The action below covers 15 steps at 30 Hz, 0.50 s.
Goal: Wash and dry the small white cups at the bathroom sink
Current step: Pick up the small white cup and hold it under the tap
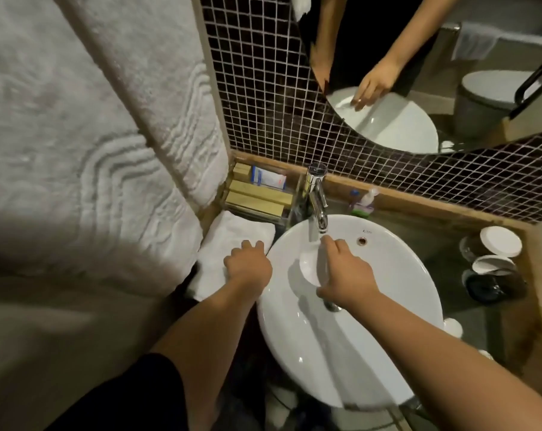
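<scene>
My right hand (346, 275) is over the white sink basin (294, 331), holding a small white cup (308, 265) on its side under the chrome tap (318, 206). A thin stream of water runs from the spout past my fingers. The cup's round opening faces left, and my fingers hide its far side. My left hand (248, 269) rests knuckles up on a folded white towel (226, 237) beside the sink's left rim, holding nothing. Another small white cup (453, 326) stands on the counter right of the basin.
A big white towel (92, 135) hangs at the left. Boxes and a tube sit in a clear tray (257, 197) behind the folded towel. Small bottles (363, 202) stand by the tap. Two glasses with white lids (499, 245) stand at the right. A mirror (419, 57) hangs above.
</scene>
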{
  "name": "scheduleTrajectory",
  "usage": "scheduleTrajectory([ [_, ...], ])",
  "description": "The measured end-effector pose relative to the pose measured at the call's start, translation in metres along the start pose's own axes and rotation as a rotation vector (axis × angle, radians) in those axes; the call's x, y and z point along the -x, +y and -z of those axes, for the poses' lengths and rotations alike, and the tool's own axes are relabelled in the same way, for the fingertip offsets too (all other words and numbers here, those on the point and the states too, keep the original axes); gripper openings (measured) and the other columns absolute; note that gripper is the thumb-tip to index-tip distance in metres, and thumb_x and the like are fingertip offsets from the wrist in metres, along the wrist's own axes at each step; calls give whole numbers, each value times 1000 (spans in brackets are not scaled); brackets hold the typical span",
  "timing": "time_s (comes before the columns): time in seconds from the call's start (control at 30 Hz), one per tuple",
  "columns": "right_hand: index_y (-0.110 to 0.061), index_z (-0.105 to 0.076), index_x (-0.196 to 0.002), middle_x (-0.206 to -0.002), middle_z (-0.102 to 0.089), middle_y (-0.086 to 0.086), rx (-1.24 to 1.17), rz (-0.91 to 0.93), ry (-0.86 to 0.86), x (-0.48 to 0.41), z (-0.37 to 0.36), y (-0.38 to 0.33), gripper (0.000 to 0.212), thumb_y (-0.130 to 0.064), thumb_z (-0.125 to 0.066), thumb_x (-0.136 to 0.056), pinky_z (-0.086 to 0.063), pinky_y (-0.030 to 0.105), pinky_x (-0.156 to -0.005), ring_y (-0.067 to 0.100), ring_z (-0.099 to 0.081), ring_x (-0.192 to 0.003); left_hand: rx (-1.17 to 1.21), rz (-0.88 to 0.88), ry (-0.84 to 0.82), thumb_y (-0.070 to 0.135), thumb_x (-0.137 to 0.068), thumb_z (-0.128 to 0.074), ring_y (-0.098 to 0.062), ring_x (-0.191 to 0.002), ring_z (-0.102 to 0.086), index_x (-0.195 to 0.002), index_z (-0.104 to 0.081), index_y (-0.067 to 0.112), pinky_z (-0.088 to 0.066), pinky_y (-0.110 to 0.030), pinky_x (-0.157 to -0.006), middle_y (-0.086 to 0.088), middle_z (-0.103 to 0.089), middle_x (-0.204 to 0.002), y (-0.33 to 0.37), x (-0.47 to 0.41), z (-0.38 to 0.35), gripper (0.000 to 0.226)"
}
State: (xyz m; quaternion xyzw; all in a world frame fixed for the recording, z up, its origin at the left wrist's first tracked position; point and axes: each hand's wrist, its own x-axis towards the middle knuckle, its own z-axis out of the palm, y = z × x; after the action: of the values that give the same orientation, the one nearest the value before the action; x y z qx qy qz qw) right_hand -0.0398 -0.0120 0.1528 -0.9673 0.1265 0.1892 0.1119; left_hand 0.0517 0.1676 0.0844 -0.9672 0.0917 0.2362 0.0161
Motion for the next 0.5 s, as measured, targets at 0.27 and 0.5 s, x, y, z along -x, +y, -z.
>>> scheduleTrajectory([
  [0.27,-26,-20,-139,-134,-43,7,-279,-1,-51,-13,-28,-17,113,-30,-95,-55,-57,42,-73,32,-64,-96,87,-22,-5,40,-97,-46,-28,-113,-49,-146,-31,34,-44,-42,-92,-10,-44,-133,-20,-25,-24,51],
  [0.5,-39,-22,-122,-116,-51,-2,-617,-147,-145,-26,-55,-33,105,-25,-99,-51,-61,38,-76,21,-58,-96,8,-58,-8,47,-96,-54,-28,-116,-47,-154,-18,37,-48,-38,-91,-13,-33,-143,-24,-40,-34,69],
])
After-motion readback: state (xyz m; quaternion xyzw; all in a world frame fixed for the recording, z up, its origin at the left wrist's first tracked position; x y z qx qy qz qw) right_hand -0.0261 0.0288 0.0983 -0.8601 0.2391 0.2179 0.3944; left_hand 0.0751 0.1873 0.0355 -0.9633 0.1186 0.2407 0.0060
